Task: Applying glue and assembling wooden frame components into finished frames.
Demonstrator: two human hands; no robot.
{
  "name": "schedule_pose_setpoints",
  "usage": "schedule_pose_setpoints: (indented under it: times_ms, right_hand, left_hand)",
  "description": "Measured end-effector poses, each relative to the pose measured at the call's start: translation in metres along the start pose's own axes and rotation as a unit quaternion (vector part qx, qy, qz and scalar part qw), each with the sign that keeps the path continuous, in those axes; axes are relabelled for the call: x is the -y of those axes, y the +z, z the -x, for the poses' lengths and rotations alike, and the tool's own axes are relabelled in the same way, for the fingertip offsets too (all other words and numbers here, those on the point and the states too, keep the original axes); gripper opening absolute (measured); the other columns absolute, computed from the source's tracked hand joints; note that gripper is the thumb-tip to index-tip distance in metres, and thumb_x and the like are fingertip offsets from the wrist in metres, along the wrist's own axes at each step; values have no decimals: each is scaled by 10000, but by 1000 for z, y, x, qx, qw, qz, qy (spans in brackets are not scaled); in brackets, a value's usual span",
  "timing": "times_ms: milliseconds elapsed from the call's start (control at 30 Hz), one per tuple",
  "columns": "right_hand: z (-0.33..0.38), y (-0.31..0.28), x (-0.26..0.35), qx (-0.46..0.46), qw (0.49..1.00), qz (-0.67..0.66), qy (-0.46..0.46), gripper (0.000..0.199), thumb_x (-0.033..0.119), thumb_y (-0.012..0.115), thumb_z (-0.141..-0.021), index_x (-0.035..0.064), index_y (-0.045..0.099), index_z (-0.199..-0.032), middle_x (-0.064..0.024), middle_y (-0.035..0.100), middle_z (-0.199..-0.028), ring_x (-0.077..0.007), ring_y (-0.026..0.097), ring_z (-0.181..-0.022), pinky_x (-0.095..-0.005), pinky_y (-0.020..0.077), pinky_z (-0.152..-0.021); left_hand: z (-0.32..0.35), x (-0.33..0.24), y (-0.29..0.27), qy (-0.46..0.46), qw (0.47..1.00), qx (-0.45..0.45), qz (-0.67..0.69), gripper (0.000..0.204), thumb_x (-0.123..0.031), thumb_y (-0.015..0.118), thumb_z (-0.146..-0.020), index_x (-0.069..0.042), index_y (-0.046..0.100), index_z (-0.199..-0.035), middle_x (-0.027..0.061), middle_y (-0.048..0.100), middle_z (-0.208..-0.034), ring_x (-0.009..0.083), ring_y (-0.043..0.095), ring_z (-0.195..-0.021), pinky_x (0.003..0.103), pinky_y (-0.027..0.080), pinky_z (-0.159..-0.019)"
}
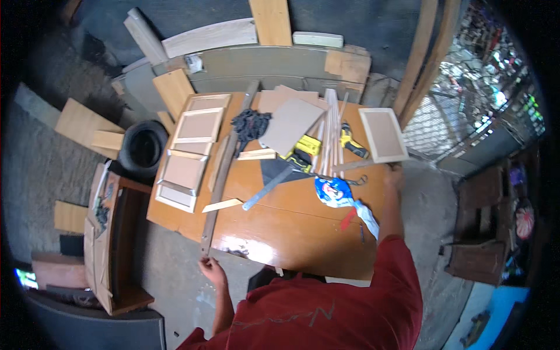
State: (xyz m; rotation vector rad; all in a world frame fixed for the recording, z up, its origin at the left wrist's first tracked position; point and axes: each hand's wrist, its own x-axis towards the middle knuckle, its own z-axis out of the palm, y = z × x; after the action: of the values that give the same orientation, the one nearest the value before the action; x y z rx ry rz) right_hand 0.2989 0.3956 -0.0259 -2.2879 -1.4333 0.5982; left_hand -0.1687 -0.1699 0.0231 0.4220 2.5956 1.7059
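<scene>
My right hand (394,176) is at the lower edge of a small framed panel (382,135), pale wood around a brown board, at the table's right side. Its fingers seem closed on that edge, partly hidden. My left hand (213,272) hangs just off the table's near edge, fingers curled and nothing visible in them. Close above it ends a long brown bar (219,192), which runs across the table. Left of the bar lie more framed panels (197,125). A yellow-black drill (352,142) rests near the right-hand panel, and a handsaw (271,188) lies mid-table.
The orange-brown table (291,224) also carries thin wood strips (331,131), brown boards (294,122), a black cloth (251,125) and a blue plastic bag (333,191). A tyre (142,149) and an open wooden cabinet (125,245) stand left. A dark wooden piece (478,254) is at right.
</scene>
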Motion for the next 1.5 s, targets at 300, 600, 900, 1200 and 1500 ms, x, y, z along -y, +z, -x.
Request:
schedule_pose_setpoints:
  times_ms: [300,600,900,1200,1500]
  right_hand:
    - [-86,-27,-15,93,983,17,158,1043,807,517,-757,-69,505,-1324,-264,532,-1332,-414,517,-1238,-536,396,-1033]
    - [-139,-1,-37,6,983,-55,176,900,644,725,-722,-85,569,-1227,-197,661,-1161,-365,665,-973,-483,525,-872]
    - [-139,-40,-50,-139,869,-455,135,620,288,830,-734,-87,557,-1146,-219,636,-1070,-313,656,-868,-431,592,-728]
    - [1,-164,1,-127,741,-659,30,569,291,750,-828,-30,519,-1238,-226,591,-1125,-323,637,-918,-440,588,-757]
    - [214,-78,27,178,652,-733,78,599,328,566,-954,19,376,-1430,-182,451,-1433,-351,430,-1324,-543,330,-1128]
  left_hand:
    - [98,-41,-17,-8,990,-5,-139,267,22,549,-843,-23,553,-1107,78,582,-825,163,588,-684,294,479,-630]
    - [214,30,-102,-184,906,38,-380,200,-97,621,-790,-41,639,-981,186,671,-882,338,667,-799,403,522,-708]
    - [243,82,-129,-331,865,126,-357,233,-195,673,-760,-52,703,-942,196,708,-873,357,691,-887,404,544,-780]
    - [126,47,-83,-208,921,96,-316,243,-185,637,-829,-35,659,-1018,189,699,-908,334,681,-870,387,535,-792]
    - [71,108,-90,-208,929,135,-275,243,-201,634,-817,-46,675,-1000,185,708,-926,332,684,-892,408,535,-809]
